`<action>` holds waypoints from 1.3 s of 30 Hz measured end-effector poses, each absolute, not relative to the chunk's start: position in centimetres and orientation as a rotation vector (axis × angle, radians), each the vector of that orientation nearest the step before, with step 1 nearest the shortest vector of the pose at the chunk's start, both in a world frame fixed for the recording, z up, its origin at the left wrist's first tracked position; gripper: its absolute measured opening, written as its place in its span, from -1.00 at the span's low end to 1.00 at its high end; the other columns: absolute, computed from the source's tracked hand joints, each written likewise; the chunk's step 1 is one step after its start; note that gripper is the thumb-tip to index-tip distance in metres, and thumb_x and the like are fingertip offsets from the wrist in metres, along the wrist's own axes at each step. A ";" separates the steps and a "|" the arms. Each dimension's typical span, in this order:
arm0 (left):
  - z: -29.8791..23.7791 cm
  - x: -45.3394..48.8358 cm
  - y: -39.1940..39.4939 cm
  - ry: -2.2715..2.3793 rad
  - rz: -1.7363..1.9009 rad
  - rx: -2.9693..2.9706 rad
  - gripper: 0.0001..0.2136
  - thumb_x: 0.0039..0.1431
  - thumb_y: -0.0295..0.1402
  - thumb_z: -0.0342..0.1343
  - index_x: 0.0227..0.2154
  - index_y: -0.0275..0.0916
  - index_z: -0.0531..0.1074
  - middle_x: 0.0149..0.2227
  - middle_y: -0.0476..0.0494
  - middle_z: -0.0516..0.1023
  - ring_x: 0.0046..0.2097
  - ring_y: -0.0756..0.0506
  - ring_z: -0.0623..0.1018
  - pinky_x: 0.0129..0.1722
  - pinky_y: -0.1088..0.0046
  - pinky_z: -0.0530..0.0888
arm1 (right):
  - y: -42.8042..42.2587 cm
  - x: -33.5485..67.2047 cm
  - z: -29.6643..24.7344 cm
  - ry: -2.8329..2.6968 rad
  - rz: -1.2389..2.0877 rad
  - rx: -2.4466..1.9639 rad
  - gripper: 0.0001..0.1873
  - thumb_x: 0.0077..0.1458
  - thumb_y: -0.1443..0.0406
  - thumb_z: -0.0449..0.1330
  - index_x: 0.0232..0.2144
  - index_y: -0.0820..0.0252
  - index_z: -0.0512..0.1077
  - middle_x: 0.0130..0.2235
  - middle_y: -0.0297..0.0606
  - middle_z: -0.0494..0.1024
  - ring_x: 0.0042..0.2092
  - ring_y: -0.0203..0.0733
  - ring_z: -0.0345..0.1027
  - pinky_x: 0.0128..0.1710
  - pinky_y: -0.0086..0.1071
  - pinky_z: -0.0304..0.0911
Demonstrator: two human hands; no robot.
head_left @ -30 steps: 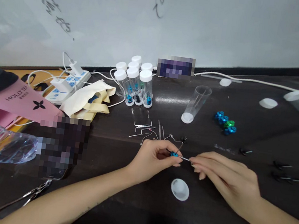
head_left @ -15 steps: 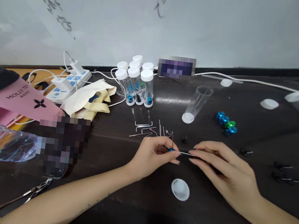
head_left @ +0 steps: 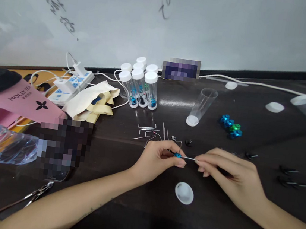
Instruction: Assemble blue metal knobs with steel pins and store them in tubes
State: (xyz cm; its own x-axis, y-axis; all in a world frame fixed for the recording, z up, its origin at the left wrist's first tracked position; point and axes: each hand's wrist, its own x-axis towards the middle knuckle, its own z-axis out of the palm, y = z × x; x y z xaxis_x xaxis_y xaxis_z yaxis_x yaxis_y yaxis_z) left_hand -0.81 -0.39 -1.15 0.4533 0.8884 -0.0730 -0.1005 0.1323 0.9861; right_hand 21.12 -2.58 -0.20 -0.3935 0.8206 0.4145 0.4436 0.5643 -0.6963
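My left hand (head_left: 154, 158) is closed, thumb and forefinger pinching a small blue spool-like part (head_left: 177, 155) with a bent wire (head_left: 180, 147) rising beside it. A thin metal rod (head_left: 189, 158) runs sideways from this part. Its other end is pinched between the thumb and fingers of my right hand (head_left: 229, 173). Bent metal wires (head_left: 147, 129) lie just beyond my left hand, and a small black part (head_left: 188, 143) rests beyond the gap between my hands. Below the rod, a white round cap (head_left: 184, 193) lies on the table.
Several capped clear tubes (head_left: 150, 89) stand at the back. An uncapped clear tube (head_left: 206, 103) stands right of them. Blue and green spool-like parts (head_left: 235, 128) and black parts (head_left: 289, 170) lie to the right. A pink cup (head_left: 28, 98), bottle (head_left: 5, 145) and power strip (head_left: 80, 80) crowd the left.
My right fingers, spread around the rod's end before, have drawn together into a pinch on it. The blue part shows more clearly at my left fingertips.
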 end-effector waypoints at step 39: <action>-1.1 -0.7 -0.7 0.789 0.903 1.253 -0.87 0.05 -0.33 0.27 -0.38 -0.30 0.57 -0.31 -0.12 0.61 -0.25 -0.08 0.60 -0.19 0.30 0.62 | -3.2 20.9 -0.5 -2.267 0.109 -1.009 -0.80 0.27 0.34 0.09 -0.16 0.15 0.51 -0.25 -0.21 0.58 -0.33 -0.21 0.51 -0.39 -0.39 0.43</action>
State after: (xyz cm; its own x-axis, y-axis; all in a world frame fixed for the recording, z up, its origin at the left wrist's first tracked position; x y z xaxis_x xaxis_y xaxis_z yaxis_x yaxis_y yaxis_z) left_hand -0.73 -0.71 -1.06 0.4445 0.8957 -0.0116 -0.1319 0.0783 0.9882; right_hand 20.86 -3.18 -0.51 -0.4955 0.6910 0.5264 0.6374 0.7009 -0.3200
